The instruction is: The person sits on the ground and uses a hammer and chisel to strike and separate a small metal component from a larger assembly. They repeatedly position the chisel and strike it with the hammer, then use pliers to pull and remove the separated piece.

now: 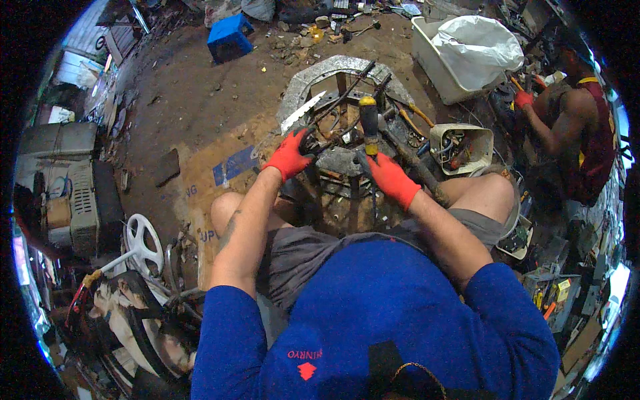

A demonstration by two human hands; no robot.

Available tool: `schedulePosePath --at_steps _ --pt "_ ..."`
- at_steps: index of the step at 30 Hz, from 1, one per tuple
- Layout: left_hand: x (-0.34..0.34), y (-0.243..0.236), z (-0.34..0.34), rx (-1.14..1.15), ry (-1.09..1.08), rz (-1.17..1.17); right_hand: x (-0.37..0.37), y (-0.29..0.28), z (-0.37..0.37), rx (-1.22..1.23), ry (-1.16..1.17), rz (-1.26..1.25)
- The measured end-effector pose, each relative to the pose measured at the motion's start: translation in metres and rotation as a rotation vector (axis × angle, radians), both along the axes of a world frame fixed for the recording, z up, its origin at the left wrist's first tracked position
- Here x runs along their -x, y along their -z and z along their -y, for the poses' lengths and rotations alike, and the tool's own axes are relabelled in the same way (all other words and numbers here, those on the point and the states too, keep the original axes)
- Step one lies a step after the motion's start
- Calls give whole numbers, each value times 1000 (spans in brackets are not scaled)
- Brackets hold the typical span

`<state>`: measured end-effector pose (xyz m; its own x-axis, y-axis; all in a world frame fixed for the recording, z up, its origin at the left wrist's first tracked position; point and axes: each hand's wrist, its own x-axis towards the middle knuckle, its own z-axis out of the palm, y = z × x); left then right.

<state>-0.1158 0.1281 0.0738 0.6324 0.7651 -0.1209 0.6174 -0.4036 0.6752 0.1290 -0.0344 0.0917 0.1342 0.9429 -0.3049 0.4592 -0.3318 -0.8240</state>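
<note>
I sit before a low many-sided metal stand (pixel 303 87) with a grey speckled rim. My left hand (pixel 288 159), in a red glove with dark fingertips, is closed at the stand's left side on a dark piece that I cannot make out. Gloved the same way, my right hand (pixel 395 179) closes on a tool with a thick black and yellow handle (pixel 369 119), which looks like a screwdriver. That handle points away from me, over the stand. Dark rods (pixel 357 83) and scrap pieces lie across the stand, and a pale flat blade-like strip (pixel 303 112) rests on its left rim.
A cream container (pixel 490 140) of small metal parts stands right of the stand. Behind it is a white tub (pixel 433 73) with a white sack. A co-worker (pixel 580 127) in red gloves sits at right. Cardboard (pixel 207 160), a blue crate (pixel 230 38) and a white wheel (pixel 143 243) lie leftward.
</note>
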Motion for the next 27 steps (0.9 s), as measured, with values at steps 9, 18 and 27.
schedulePosePath --at_steps 9,18,27 --pt "-11 11 -4 -31 -56 -90 7 -45 -78 -226 43 27" --pt "-1 -8 9 -170 -96 194 34 -83 -140 -429 -91 119" --pt "3 -25 -3 193 -191 498 56 -76 -163 -384 -64 241"
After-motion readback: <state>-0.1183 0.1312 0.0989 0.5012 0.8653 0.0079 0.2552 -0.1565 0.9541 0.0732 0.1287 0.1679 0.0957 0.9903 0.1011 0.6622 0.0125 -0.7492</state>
